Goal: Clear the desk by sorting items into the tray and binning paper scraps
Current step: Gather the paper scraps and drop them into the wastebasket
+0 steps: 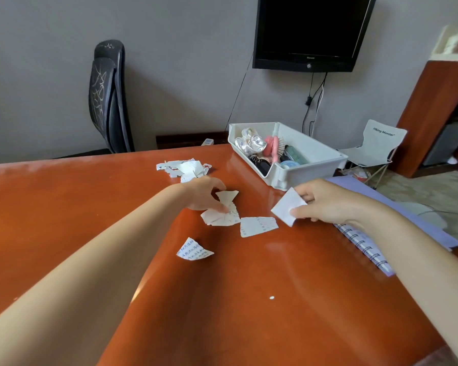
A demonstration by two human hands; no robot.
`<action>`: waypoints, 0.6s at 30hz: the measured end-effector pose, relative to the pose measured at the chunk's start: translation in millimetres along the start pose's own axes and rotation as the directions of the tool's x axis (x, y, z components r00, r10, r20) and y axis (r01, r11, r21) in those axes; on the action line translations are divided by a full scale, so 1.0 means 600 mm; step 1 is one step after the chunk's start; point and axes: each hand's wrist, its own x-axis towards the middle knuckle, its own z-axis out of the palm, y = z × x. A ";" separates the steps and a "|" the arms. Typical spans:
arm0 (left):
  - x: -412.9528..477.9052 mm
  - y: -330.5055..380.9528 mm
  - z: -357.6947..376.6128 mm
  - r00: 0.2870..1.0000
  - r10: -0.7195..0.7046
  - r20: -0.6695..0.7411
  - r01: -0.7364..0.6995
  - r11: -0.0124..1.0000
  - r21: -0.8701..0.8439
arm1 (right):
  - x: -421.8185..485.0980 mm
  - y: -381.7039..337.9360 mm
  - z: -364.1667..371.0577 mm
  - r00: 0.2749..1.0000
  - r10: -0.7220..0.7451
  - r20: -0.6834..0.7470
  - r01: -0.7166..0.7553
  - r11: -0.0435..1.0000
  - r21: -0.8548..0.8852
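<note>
My left hand (202, 192) pinches a torn white paper scrap (226, 197) at the middle of the orange desk, over another written scrap (220, 216). My right hand (325, 202) pinches a blank white scrap (288, 208) just in front of the white tray (312, 151). Two loose scraps lie on the desk: one (258, 225) between my hands, one with blue writing (193, 250) nearer me. A heap of small scraps (184, 167) sits farther back. The tray holds a pink hairbrush, a silver bow, bottles and dark items.
A purple spiral notebook (365, 244) lies under my right forearm at the desk's right edge. A black office chair (107, 96) stands behind the desk at left. A wall monitor (310, 33) hangs behind the tray, and a white folding chair (376, 146) stands beyond.
</note>
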 end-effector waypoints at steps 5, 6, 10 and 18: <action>0.000 -0.006 0.007 0.998 0.014 -0.059 -0.017 0.999 -0.049 | 0.003 -0.023 0.031 0.984 -0.065 0.165 0.099 0.972 -0.211; -0.002 -0.007 0.008 0.997 0.020 -0.080 -0.025 0.998 -0.063 | 0.008 -0.025 0.041 0.982 -0.080 0.173 0.126 0.953 -0.276; -0.009 -0.003 0.009 0.978 0.034 -0.205 -0.070 0.983 -0.172 | 0.025 -0.025 0.063 0.987 -0.121 0.102 0.152 0.900 -0.409; -0.048 -0.006 -0.027 0.982 -0.024 -0.189 -0.052 0.920 -0.388 | 0.039 -0.038 0.057 0.991 -0.010 0.133 0.062 0.917 -0.395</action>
